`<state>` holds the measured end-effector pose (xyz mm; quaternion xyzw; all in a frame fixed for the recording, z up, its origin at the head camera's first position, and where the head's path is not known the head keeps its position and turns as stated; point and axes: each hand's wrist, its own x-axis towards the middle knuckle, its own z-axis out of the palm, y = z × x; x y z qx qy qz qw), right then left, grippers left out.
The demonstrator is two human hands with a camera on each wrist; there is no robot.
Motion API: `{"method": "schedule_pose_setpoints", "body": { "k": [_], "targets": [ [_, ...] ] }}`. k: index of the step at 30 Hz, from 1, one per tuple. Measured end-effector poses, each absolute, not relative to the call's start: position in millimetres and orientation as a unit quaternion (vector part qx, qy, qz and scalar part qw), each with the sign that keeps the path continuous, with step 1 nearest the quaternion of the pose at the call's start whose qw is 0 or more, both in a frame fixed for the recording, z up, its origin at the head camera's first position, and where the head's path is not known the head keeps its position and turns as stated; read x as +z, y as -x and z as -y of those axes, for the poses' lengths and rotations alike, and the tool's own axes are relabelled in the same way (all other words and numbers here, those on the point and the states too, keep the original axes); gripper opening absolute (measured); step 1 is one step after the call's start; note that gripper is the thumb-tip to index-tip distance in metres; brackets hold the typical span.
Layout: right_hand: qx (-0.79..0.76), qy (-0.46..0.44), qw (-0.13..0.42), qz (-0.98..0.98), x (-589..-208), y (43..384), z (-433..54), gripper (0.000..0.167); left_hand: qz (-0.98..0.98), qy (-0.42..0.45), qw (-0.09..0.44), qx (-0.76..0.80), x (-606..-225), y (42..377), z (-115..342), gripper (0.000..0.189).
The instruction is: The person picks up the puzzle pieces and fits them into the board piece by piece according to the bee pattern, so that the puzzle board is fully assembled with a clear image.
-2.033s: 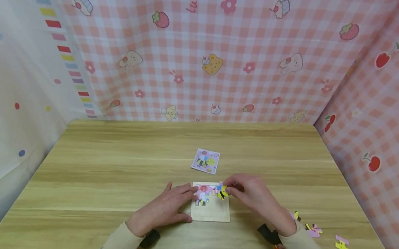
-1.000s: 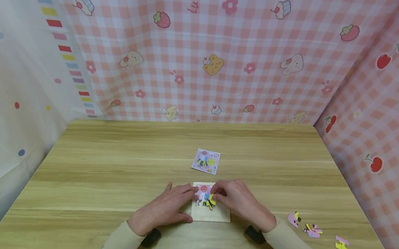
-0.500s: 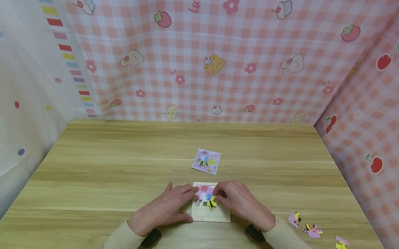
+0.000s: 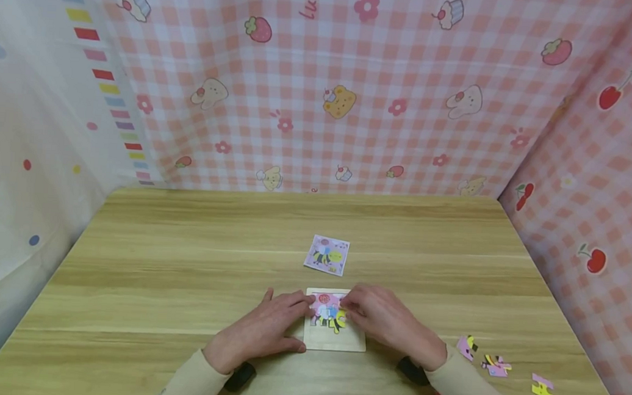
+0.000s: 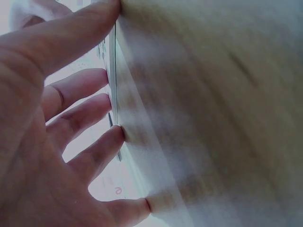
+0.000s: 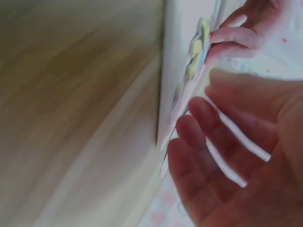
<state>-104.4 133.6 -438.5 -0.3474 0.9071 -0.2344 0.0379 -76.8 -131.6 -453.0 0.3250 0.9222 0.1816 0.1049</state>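
A square wooden puzzle tray [image 4: 336, 341] lies on the table, its upper left part filled with pink, blue and yellow bee puzzle pieces [image 4: 324, 311]. My left hand [image 4: 263, 328] rests at the tray's left edge, its fingers spread over the rim and the thumb at the lower corner. In the right wrist view the pieces [image 6: 194, 61] sit raised from the tray. My right hand [image 4: 387, 316] is at the right side of the assembled pieces, its fingertips touching or just beside the yellow-and-black one. No piece shows between the thumb and fingers in the right wrist view.
A bee picture card [image 4: 326, 255] lies behind the tray. To the right lie a pink-and-yellow piece [image 4: 467, 347], a striped piece [image 4: 496, 366] and a yellow piece [image 4: 542, 389]. A bit of red shows beside the right sleeve [image 4: 479, 386]. Printed curtains [image 4: 325, 143] border the table.
My right hand has moved the yellow-and-black puzzle piece left and down against the others in the tray. Since then the hand has shifted slightly right. My left hand has stayed put.
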Motion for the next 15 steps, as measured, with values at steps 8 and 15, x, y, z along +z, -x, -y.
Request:
{"method": "schedule_pose_setpoints", "body": {
  "k": [8,15],
  "targets": [
    [-0.153,0.484,0.014,-0.861,-439.6,97.3,-152.3,0.026,-0.922,-0.327,0.109,0.175,-452.4,76.8,131.8,0.058],
    [-0.112,0.472,0.070,-0.872,-438.6,88.6,-155.7,0.043,-0.923,-0.324,0.116,0.174,-452.4,77.2,131.0,0.059]
  ]
}}
